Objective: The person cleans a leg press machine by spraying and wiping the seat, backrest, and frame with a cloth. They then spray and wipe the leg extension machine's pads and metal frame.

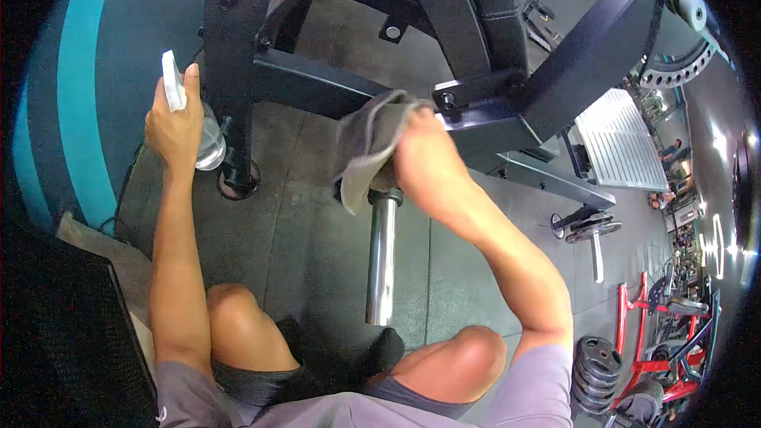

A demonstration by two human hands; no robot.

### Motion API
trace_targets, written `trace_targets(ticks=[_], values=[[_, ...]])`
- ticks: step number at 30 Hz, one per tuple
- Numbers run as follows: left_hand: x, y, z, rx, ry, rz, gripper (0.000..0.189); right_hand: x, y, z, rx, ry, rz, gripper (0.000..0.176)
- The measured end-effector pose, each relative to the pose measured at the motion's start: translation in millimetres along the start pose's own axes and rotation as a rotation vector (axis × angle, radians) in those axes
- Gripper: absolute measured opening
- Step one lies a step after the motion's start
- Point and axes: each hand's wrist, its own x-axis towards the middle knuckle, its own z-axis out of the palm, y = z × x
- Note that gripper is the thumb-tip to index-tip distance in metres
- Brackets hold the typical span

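Right hand clenched on grey cloth at the chrome bar's upper end under the black frame, left hand wrapped round spray bottle beside the frame's left post; judged risk: loose cloth fold snagging the joint.

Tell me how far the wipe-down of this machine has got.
Done: nothing can be confirmed, since no surface shows a clear wiped mark. In hand: the right hand presses the grey cloth against the dark frame, at the top of the chrome peg, while the left hand holds the spray bottle raised. Left: seemingly the peg and the rest of the frame.
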Motion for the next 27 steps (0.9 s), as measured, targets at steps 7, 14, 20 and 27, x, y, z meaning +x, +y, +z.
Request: trace_targets(ticks=[7,14,20,27], values=[[-3,20,-15,-0.083,0.067,-0.024,0.043,-79,16,-136,0.627,0.395,0.586,0.035],[-20,62,-23,-0.522,0.128,0.167,0.029,-68,30,-49,-0.069,0.056,0.287,0.048],[-43,103,-28,-0.619,-0.062,0.301,0.027,-46,5,35,-0.498,-0.051,-0.233,0.039],[-53,109,-27,-0.651,-0.159,0.326,0.03,-51,23,14,-0.359,0.096,-0.105,0.07]])
